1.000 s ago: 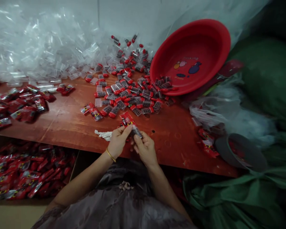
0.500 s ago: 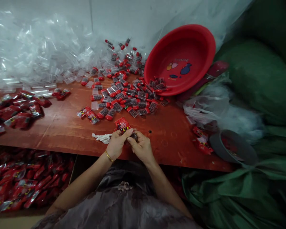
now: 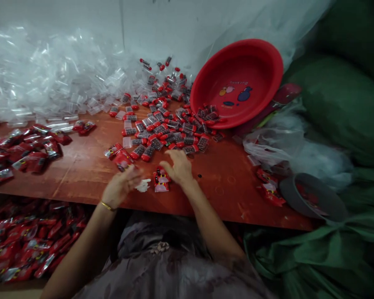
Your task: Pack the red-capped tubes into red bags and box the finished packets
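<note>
My left hand point(image 3: 120, 187), with a gold bangle on its wrist, is over the table's front part, its fingers stretched out and smeared by motion. Just beyond its fingertips lies a red printed packet point(image 3: 123, 159), partly on another one. My right hand point(image 3: 180, 167) reaches forward, thumb and fingers apart, to the near edge of a pile of small clear boxes with red ends point(image 3: 156, 121) and dark contents. Between the hands a red packet with a clear window point(image 3: 161, 181) rests flat on the table. Beside it are short white pieces point(image 3: 143, 185).
Empty clear plastic sleeves point(image 3: 50, 79) are heaped along the wall. Red packets point(image 3: 34, 149) lie at the left, and more fill a box point(image 3: 31, 241) below. A tilted red basin point(image 3: 237, 74), a plastic bag point(image 3: 286, 145) and a grey bowl point(image 3: 318, 203) stand at the right.
The hands were together on a red packet and a dark piece; now they are apart. My left hand has moved left, my right hand forward. A red packet now lies beyond the left fingers.
</note>
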Demonstrator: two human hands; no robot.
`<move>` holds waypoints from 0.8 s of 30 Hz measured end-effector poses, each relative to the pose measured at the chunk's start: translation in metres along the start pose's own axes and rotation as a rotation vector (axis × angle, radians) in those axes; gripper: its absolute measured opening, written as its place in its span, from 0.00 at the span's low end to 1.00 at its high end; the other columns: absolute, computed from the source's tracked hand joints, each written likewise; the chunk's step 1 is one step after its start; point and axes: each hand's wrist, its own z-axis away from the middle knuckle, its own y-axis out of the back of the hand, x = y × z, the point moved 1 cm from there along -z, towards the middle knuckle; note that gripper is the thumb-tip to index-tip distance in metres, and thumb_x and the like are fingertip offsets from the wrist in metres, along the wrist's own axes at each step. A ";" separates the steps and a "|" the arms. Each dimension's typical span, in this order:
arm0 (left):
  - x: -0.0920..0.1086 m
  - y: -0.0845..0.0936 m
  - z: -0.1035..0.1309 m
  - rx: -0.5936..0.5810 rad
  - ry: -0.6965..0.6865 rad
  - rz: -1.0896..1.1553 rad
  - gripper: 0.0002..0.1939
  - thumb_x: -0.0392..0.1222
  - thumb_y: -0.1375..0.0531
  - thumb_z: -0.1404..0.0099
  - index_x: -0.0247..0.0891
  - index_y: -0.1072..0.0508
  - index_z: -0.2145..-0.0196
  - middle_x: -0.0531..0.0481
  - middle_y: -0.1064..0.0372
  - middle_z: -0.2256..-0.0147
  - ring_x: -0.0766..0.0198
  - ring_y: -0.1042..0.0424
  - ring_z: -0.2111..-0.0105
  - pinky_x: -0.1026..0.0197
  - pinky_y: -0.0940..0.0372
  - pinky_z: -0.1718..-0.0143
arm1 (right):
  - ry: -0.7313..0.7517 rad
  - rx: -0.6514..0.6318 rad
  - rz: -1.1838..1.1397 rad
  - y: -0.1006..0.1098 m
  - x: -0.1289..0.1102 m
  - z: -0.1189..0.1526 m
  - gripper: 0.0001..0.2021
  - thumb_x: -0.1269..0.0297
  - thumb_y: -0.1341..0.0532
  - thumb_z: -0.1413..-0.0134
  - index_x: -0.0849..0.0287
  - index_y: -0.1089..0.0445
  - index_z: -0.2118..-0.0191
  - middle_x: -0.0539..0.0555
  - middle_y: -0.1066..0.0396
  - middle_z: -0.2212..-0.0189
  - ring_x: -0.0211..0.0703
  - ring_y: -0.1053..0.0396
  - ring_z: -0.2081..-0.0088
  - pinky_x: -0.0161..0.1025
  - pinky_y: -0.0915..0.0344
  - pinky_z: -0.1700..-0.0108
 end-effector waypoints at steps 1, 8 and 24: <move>0.014 0.014 -0.003 0.083 -0.061 0.071 0.08 0.43 0.40 0.39 0.35 0.28 0.71 0.47 0.25 0.71 0.64 0.25 0.71 0.63 0.31 0.68 | -0.055 0.001 0.076 -0.002 0.012 -0.007 0.23 0.51 0.44 0.45 0.64 0.33 0.51 0.64 0.31 0.52 0.54 0.37 0.51 0.48 0.41 0.48; 0.030 0.064 -0.007 0.416 -0.535 -0.090 0.13 0.49 0.44 0.38 0.38 0.28 0.63 0.48 0.27 0.60 0.62 0.28 0.58 0.59 0.34 0.54 | -0.157 -0.170 0.252 -0.013 0.053 0.028 0.21 0.72 0.51 0.42 0.62 0.39 0.43 0.58 0.38 0.42 0.53 0.47 0.40 0.56 0.54 0.39; -0.061 -0.031 -0.043 0.062 -1.047 -1.837 0.15 0.46 0.46 0.36 0.46 0.23 0.56 0.41 0.38 0.43 0.44 0.48 0.39 0.37 0.54 0.41 | -0.034 0.267 0.100 0.013 0.015 0.106 0.10 0.66 0.45 0.43 0.59 0.28 0.59 0.58 0.27 0.54 0.49 0.34 0.48 0.48 0.41 0.46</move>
